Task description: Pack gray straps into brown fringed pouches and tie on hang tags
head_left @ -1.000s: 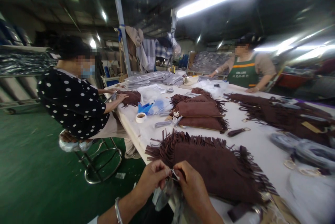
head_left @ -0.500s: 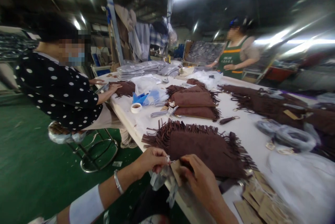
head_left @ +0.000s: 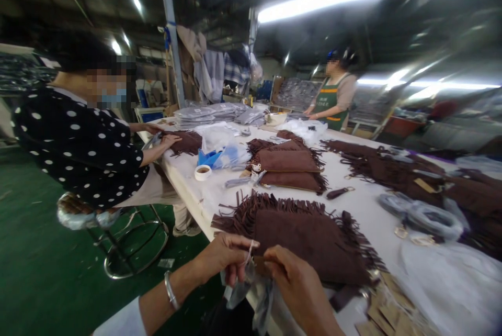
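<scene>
My left hand (head_left: pixel 225 260) pinches a thin white string (head_left: pixel 250 252) at the table's near edge. Opposite it, my right hand (head_left: pixel 296 283) has its thumb and fingers closed on a brown cardboard tag (head_left: pixel 262 266), which the string appears to join. Grey-clear plastic (head_left: pixel 239 294) hangs just below the fingers. Directly beyond both hands lies a dark brown fringed suede bag (head_left: pixel 306 239), flat on the white table (head_left: pixel 196 194). To the right of my right hand, a loose pile of brown tags (head_left: pixel 386 302) with strings rests near the bag's corner.
Stacked brown fringed bags (head_left: pixel 290 160) lie farther back, beside a tape roll (head_left: pixel 203 172) and a blue tape dispenser (head_left: pixel 209 158). Plastic-wrapped coils (head_left: pixel 435 218) and white plastic (head_left: pixel 451 278) lie right. One co-worker (head_left: pixel 78 137) sits left; another (head_left: pixel 333 95) stands behind the table.
My fingers have shifted on the tag and string; the tag is tilted and more covered by my right hand. The view has tipped slightly upward. The standing co-worker's hands have come together over the table.
</scene>
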A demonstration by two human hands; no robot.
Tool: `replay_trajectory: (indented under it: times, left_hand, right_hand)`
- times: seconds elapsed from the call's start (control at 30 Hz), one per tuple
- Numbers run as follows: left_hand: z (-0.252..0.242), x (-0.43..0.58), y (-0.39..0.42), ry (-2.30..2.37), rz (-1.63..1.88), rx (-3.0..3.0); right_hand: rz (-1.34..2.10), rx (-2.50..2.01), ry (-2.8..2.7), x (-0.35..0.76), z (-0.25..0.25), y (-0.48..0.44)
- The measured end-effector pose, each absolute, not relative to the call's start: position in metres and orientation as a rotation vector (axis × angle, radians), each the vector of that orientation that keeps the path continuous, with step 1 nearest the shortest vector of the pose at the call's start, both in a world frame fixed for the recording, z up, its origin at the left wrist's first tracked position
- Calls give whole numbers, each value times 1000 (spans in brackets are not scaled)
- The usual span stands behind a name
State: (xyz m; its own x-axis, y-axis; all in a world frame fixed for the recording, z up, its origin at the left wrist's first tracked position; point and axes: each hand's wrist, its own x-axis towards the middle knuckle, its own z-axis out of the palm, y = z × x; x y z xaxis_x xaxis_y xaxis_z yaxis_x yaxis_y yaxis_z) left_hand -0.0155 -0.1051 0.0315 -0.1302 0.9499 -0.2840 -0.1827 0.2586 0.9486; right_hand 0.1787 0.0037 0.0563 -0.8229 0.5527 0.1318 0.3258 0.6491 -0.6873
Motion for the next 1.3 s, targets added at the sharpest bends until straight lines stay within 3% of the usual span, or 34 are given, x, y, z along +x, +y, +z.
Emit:
replay_trajectory:
  times: [0.27, 0.47, 0.7, 0.93, 1.3]
  left_hand:
    - [38, -16, -100, 1462, 1322, 1128]
    - [41, -15, -94, 1607, 1226, 1306]
    - [42, -14, -94, 1638, 1181, 1277]
    - [29, -17, -90, 1540, 1197, 1246]
    - [54, -27, -95, 1464, 1028, 1772]
  right_hand:
    - [841, -486, -2626, 151, 66, 1]
    - [469, -358, -2841, 146, 69, -2]
    - [974, -435, -2407, 150, 59, 0]
    - [1242, -547, -2157, 156, 31, -5]
    - [842, -425, -2514, 164, 47, 6]
